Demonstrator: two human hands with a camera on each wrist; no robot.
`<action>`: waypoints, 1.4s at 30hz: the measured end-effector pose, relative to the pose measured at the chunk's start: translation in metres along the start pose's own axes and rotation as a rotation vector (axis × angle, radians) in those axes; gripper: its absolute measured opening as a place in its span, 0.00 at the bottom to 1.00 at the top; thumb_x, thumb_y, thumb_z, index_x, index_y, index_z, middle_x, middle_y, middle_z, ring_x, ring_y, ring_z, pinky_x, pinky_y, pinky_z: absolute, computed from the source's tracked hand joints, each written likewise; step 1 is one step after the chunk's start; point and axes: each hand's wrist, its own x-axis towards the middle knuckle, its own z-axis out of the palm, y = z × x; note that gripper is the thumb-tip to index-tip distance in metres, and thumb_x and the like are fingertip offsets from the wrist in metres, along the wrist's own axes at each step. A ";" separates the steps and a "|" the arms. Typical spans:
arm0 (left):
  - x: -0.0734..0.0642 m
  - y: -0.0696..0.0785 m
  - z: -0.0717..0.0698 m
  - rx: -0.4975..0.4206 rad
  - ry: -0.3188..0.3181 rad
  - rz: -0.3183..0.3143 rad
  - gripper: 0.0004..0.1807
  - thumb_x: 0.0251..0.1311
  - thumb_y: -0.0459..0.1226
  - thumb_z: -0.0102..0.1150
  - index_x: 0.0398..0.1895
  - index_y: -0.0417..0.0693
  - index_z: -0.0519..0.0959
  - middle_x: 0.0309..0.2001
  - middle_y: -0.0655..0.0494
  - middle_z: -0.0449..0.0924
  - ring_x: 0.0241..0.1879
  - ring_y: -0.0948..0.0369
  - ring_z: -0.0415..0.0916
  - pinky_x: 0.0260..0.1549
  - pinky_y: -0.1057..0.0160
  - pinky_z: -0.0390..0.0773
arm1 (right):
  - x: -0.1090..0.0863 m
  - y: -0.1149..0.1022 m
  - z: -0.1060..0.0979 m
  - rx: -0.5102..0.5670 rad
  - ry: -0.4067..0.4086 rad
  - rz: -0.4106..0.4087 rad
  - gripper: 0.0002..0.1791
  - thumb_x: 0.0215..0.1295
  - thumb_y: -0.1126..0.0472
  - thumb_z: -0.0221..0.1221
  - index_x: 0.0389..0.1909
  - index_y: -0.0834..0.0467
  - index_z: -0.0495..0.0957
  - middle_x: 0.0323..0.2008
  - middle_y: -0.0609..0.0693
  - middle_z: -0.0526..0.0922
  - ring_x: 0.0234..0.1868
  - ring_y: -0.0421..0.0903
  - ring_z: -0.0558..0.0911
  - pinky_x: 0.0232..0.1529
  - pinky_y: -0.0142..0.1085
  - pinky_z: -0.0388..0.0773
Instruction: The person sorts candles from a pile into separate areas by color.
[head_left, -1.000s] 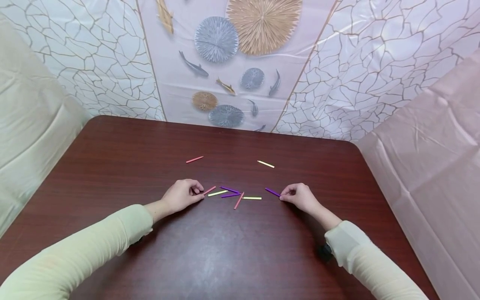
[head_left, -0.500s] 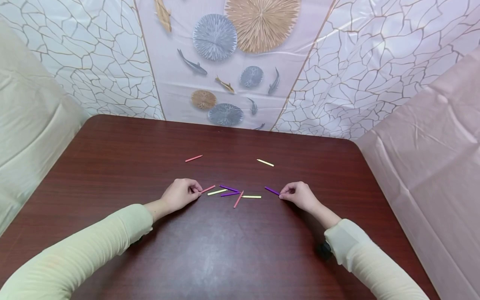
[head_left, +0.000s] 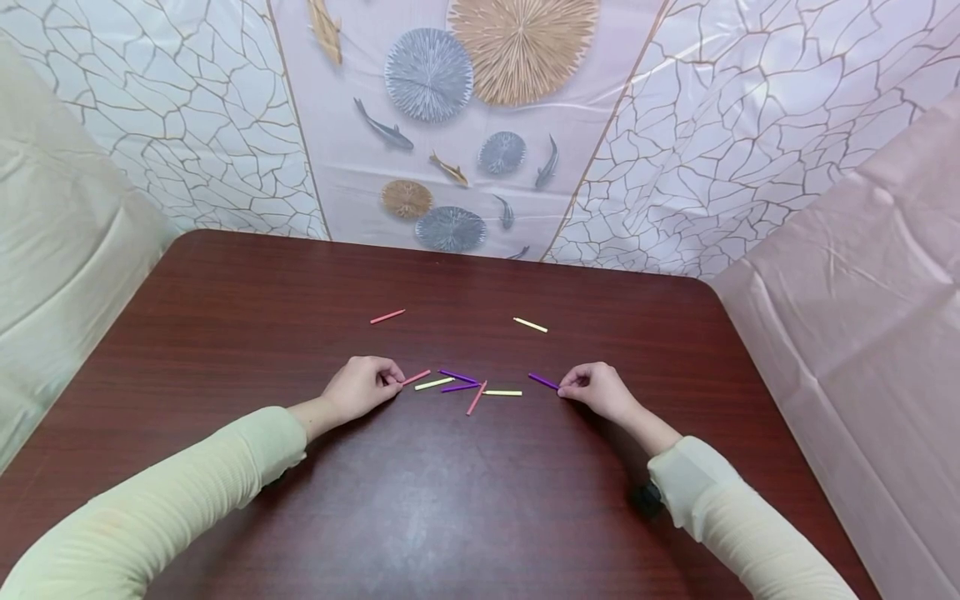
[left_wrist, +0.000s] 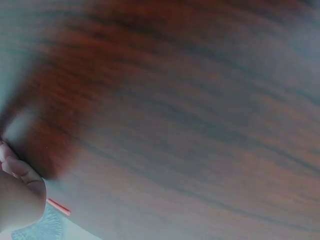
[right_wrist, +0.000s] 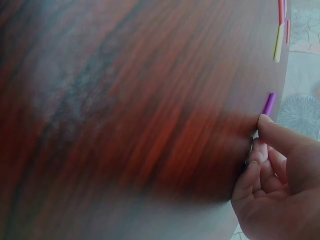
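Note:
In the head view my left hand (head_left: 360, 392) rests low over the table, fingers curled, thumb and fingertips pinching the near end of a thin red stick (head_left: 418, 377). The left wrist view shows only a corner of that hand beside the red stick (left_wrist: 59, 207). My right hand (head_left: 602, 393) pinches the right end of a thin purple stick (head_left: 543, 381) between thumb and fingers. This purple stick (right_wrist: 269, 104) also sticks out past the thumb in the right wrist view. Between the hands lie a yellow stick (head_left: 435, 384), two purple sticks (head_left: 459, 377), another red stick (head_left: 476, 398) and another yellow stick (head_left: 504, 393).
Farther back on the dark brown table (head_left: 420, 517) lie a separate red stick (head_left: 387, 317) and a separate yellow stick (head_left: 531, 325). A patterned curtain (head_left: 517, 192) hangs behind the far edge, with plain cloth at both sides.
My left thumb and fingertips have drawn back slightly to the left along the red stick, so more of it shows. My right hand and the purple stick stay nearly still.

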 end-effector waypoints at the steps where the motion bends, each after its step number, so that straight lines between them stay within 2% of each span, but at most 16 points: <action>1: 0.000 0.000 0.000 0.001 0.000 0.000 0.02 0.51 0.34 0.62 0.24 0.48 0.82 0.22 0.61 0.78 0.22 0.70 0.69 0.26 0.70 0.69 | 0.000 0.000 0.000 -0.002 0.000 -0.002 0.04 0.50 0.63 0.67 0.23 0.60 0.82 0.20 0.48 0.82 0.24 0.38 0.73 0.29 0.29 0.70; 10: 0.000 -0.001 0.000 0.000 0.002 0.015 0.02 0.50 0.34 0.62 0.24 0.48 0.81 0.21 0.61 0.78 0.22 0.70 0.69 0.25 0.70 0.69 | 0.000 -0.001 0.000 -0.021 0.001 -0.003 0.04 0.49 0.63 0.67 0.22 0.59 0.82 0.20 0.47 0.81 0.24 0.38 0.73 0.29 0.29 0.70; 31: 0.001 0.000 -0.003 0.001 -0.019 0.002 0.02 0.51 0.34 0.61 0.25 0.47 0.82 0.21 0.60 0.79 0.22 0.69 0.70 0.25 0.70 0.69 | -0.001 0.005 -0.003 0.006 0.004 0.013 0.04 0.50 0.63 0.67 0.24 0.60 0.83 0.22 0.49 0.83 0.25 0.37 0.74 0.30 0.27 0.71; 42: 0.000 0.000 -0.003 0.003 -0.019 -0.008 0.02 0.51 0.34 0.61 0.25 0.48 0.82 0.21 0.60 0.79 0.22 0.69 0.70 0.25 0.70 0.69 | -0.001 0.019 -0.019 -0.002 0.069 0.045 0.06 0.51 0.63 0.67 0.26 0.62 0.83 0.23 0.51 0.84 0.23 0.32 0.74 0.29 0.26 0.70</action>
